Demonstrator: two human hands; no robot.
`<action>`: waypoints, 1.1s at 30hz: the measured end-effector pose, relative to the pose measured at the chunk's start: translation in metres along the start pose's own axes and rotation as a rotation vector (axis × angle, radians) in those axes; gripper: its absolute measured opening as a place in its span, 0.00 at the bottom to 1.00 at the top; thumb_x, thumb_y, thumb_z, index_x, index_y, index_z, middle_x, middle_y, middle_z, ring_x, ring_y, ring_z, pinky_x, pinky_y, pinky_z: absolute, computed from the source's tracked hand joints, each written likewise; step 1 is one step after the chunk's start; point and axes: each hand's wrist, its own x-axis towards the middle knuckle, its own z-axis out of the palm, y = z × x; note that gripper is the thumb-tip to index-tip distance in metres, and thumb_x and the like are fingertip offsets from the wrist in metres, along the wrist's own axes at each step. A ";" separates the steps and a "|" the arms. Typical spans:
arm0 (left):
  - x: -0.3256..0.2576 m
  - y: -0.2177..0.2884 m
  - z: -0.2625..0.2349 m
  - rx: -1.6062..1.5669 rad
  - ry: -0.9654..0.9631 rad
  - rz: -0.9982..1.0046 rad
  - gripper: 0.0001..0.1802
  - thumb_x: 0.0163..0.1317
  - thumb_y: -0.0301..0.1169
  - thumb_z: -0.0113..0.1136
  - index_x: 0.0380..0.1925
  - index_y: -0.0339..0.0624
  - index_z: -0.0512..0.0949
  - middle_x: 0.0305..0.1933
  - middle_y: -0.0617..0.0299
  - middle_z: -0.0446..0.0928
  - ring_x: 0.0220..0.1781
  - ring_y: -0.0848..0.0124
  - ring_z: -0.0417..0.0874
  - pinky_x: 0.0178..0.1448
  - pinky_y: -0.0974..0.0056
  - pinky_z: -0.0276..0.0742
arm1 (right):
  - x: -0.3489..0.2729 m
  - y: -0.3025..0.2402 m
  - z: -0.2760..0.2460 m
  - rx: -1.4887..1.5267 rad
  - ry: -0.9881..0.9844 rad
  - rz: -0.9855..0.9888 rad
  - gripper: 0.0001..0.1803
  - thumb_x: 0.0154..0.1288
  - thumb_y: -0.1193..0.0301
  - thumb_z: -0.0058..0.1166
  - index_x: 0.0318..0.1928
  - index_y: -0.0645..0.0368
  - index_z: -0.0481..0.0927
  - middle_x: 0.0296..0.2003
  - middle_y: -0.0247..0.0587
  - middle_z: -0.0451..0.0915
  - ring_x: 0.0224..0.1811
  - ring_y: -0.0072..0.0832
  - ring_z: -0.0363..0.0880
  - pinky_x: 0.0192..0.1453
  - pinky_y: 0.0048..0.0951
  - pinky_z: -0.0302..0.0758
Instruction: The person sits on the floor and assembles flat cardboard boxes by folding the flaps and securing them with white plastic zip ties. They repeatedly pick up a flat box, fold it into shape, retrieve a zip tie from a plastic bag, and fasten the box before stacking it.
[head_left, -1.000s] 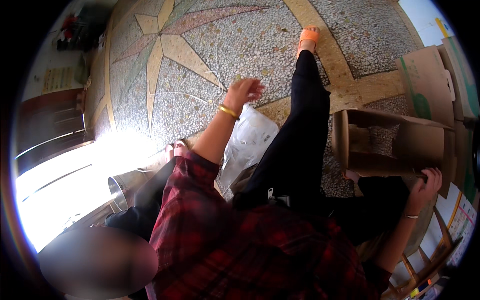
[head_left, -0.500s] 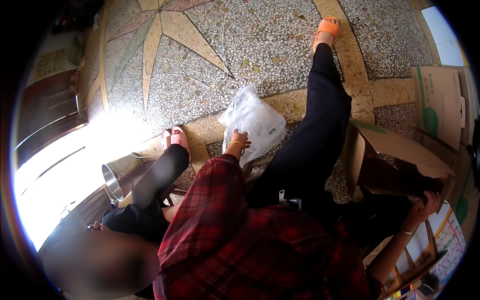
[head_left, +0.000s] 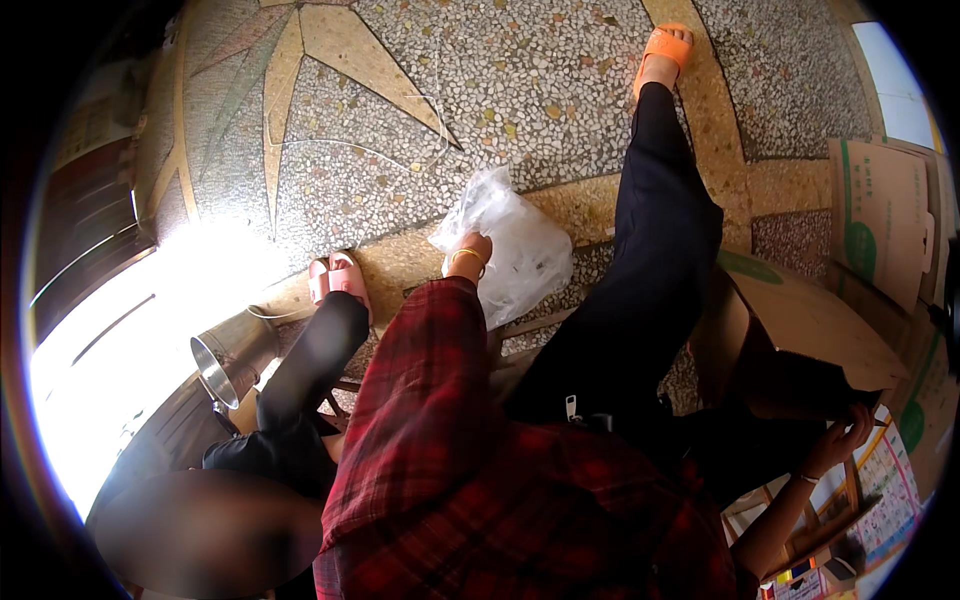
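A crumpled translucent white plastic bag (head_left: 525,265) lies on the floor between my legs. My left hand (head_left: 474,248), with a yellow band at the wrist, is closed on the bag's near left part; its fingertips are hidden. Far to the right, my right hand (head_left: 843,440) is beside the open end of a brown cardboard box (head_left: 815,310). Its fingers are bent around something small, of which only a dark tip shows; I cannot make out what it is.
At my left sits another person, with a dark sleeve (head_left: 250,455) and pink slippers (head_left: 345,280). A metal bucket (head_left: 235,360) lies tilted beside them. A thin white cord (head_left: 365,150) trails over the speckled floor. Flattened cardboard (head_left: 880,215) leans at the right.
My left hand has shifted slightly up and left on the bag, its fingers now curled in. My right hand has moved slightly down from the box's edge. The view has shifted a little.
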 end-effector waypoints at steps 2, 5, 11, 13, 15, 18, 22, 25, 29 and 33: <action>0.008 -0.002 0.000 -0.023 0.011 0.009 0.29 0.58 0.40 0.48 0.56 0.31 0.63 0.58 0.37 0.65 0.61 0.48 0.65 0.64 0.56 0.61 | -0.002 0.004 -0.002 0.005 -0.017 0.001 0.11 0.57 0.79 0.39 0.38 0.64 0.74 0.42 0.45 0.75 0.52 0.43 0.69 0.61 0.43 0.62; 0.000 0.007 -0.011 0.027 0.043 0.054 0.29 0.59 0.41 0.49 0.57 0.35 0.63 0.58 0.41 0.66 0.62 0.50 0.65 0.64 0.55 0.62 | 0.005 -0.002 0.003 -0.008 -0.040 -0.024 0.10 0.59 0.77 0.40 0.39 0.64 0.74 0.42 0.45 0.75 0.52 0.43 0.69 0.61 0.43 0.62; -0.024 0.053 -0.045 0.216 -0.039 -0.015 0.25 0.60 0.43 0.48 0.54 0.43 0.69 0.57 0.49 0.69 0.59 0.56 0.70 0.60 0.55 0.66 | 0.007 0.001 -0.004 -0.037 -0.053 -0.073 0.10 0.60 0.76 0.41 0.39 0.63 0.75 0.42 0.45 0.75 0.51 0.42 0.70 0.62 0.42 0.60; -0.024 0.056 -0.045 0.187 -0.041 -0.017 0.23 0.60 0.43 0.48 0.52 0.43 0.70 0.56 0.49 0.70 0.58 0.55 0.71 0.59 0.55 0.67 | 0.005 0.001 -0.004 -0.055 -0.053 -0.076 0.10 0.59 0.76 0.41 0.39 0.63 0.75 0.42 0.44 0.75 0.50 0.41 0.70 0.62 0.42 0.60; -0.021 0.058 -0.044 0.157 -0.039 -0.015 0.22 0.61 0.43 0.47 0.51 0.44 0.72 0.54 0.49 0.71 0.56 0.55 0.72 0.58 0.55 0.68 | 0.003 0.003 -0.006 -0.077 -0.046 -0.079 0.10 0.59 0.76 0.41 0.39 0.63 0.75 0.42 0.44 0.75 0.51 0.41 0.70 0.62 0.41 0.60; -0.023 0.053 -0.047 0.117 -0.029 -0.035 0.20 0.61 0.43 0.47 0.48 0.44 0.74 0.52 0.49 0.73 0.54 0.54 0.73 0.56 0.54 0.69 | 0.005 -0.003 -0.005 -0.094 -0.048 -0.090 0.11 0.58 0.77 0.40 0.39 0.63 0.75 0.42 0.45 0.75 0.51 0.41 0.70 0.62 0.41 0.60; -0.044 0.053 -0.055 0.082 0.035 0.124 0.18 0.61 0.44 0.45 0.41 0.45 0.75 0.45 0.49 0.76 0.49 0.52 0.76 0.52 0.53 0.71 | 0.009 -0.010 0.002 -0.056 -0.024 -0.083 0.11 0.57 0.78 0.40 0.39 0.64 0.75 0.43 0.46 0.75 0.52 0.42 0.69 0.61 0.42 0.62; -0.051 0.060 -0.054 0.022 0.005 0.186 0.17 0.61 0.43 0.46 0.40 0.45 0.75 0.42 0.49 0.77 0.47 0.51 0.76 0.50 0.53 0.71 | 0.005 -0.015 -0.006 -0.056 -0.008 -0.053 0.12 0.57 0.79 0.39 0.39 0.64 0.75 0.43 0.46 0.75 0.52 0.42 0.69 0.61 0.42 0.62; -0.064 0.070 -0.046 -0.062 0.001 0.227 0.17 0.59 0.44 0.51 0.41 0.46 0.74 0.40 0.48 0.78 0.46 0.51 0.77 0.49 0.52 0.71 | -0.002 -0.003 -0.004 -0.042 -0.001 -0.049 0.12 0.57 0.79 0.39 0.39 0.64 0.76 0.44 0.47 0.74 0.51 0.43 0.69 0.61 0.43 0.62; -0.071 0.084 -0.023 0.057 -0.138 0.321 0.16 0.57 0.42 0.52 0.41 0.47 0.74 0.39 0.48 0.78 0.44 0.50 0.77 0.49 0.53 0.72 | -0.006 -0.003 -0.006 -0.054 0.011 -0.014 0.12 0.57 0.78 0.40 0.39 0.64 0.75 0.44 0.47 0.74 0.51 0.43 0.69 0.61 0.43 0.62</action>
